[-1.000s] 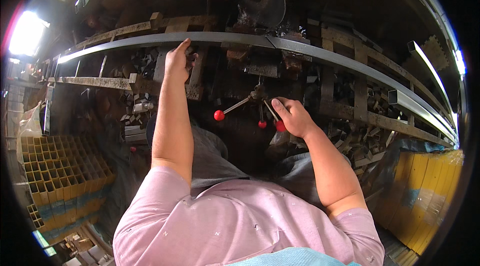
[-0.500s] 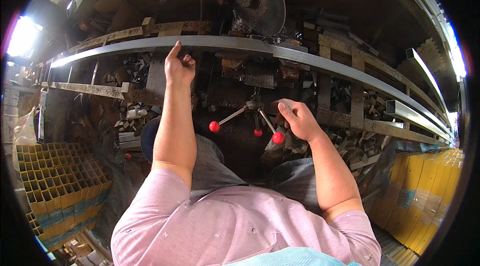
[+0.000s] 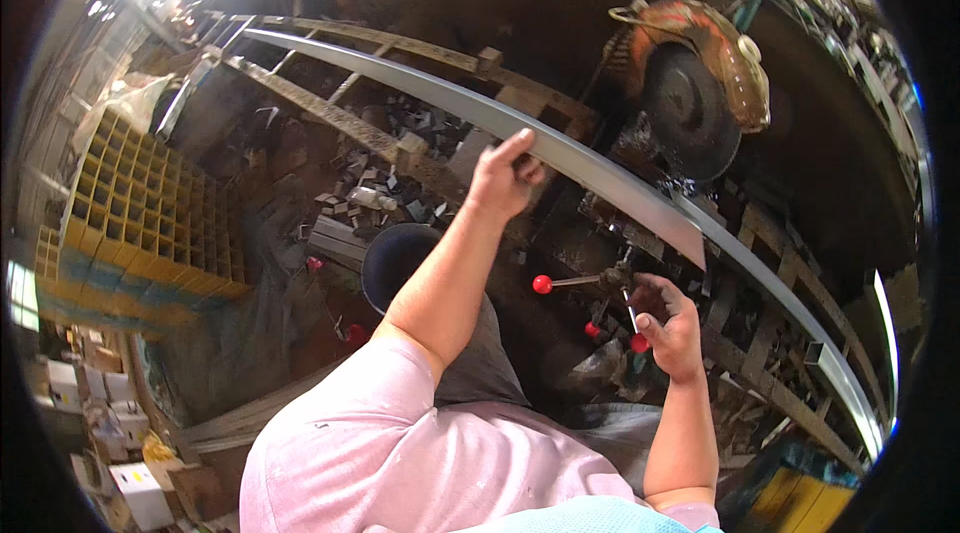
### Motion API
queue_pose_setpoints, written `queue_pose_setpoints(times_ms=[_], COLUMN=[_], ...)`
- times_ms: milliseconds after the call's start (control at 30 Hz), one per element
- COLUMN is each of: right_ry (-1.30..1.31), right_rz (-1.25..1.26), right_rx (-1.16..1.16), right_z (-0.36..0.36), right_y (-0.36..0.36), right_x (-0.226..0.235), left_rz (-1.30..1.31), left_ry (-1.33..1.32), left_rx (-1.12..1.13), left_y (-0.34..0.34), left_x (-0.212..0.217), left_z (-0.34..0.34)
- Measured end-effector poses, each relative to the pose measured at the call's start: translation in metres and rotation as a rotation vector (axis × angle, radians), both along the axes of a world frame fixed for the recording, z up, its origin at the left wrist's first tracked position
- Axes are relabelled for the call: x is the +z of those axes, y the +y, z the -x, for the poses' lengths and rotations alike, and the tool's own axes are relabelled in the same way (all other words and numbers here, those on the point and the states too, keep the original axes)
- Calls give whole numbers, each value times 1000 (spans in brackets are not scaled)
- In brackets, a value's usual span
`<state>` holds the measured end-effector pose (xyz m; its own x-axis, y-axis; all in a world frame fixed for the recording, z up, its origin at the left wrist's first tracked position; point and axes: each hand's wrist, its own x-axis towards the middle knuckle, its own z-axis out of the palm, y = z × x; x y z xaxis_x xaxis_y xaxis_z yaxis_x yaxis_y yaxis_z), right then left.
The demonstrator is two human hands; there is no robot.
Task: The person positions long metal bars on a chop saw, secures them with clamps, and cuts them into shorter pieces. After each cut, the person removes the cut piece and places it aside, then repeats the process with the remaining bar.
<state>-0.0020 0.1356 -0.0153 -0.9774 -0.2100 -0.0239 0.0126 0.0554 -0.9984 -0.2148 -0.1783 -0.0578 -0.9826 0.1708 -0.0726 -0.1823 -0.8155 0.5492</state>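
Left of the disc (image 3: pixel 692 111), your left hand (image 3: pixel 507 178) touches the bar (image 3: pixel 590 171), perhaps steadying it; nearer you, your right hand (image 3: pixel 673 330) half-curls at the handle (image 3: pixel 614 280), grips unclear.

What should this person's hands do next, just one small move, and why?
Probably the left hand should ease the left-hand metal bar back in line with the right-hand bar. Its end sits out of line, nearer the person, and the left hand is right at its near edge. The right hand, at the red-knobbed handle, could perhaps wait.
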Motion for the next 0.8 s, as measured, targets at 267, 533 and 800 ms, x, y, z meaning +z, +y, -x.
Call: queue_pose_setpoints(times_ms=[267,533,800], right_ry=[-57,-86,143], right_rz=[651,820,726], right_rx=[-411,-536,-416], right_z=[31,22,-18], right_y=[-86,-88,-48], right_x=[35,4,-18], left_rz=[17,62,25], left_ry=[171,149,27], left_rx=[-136,-193,-332], left_y=[3,-16,8], left_x=[35,31,32], left_z=[-59,-77,-101])
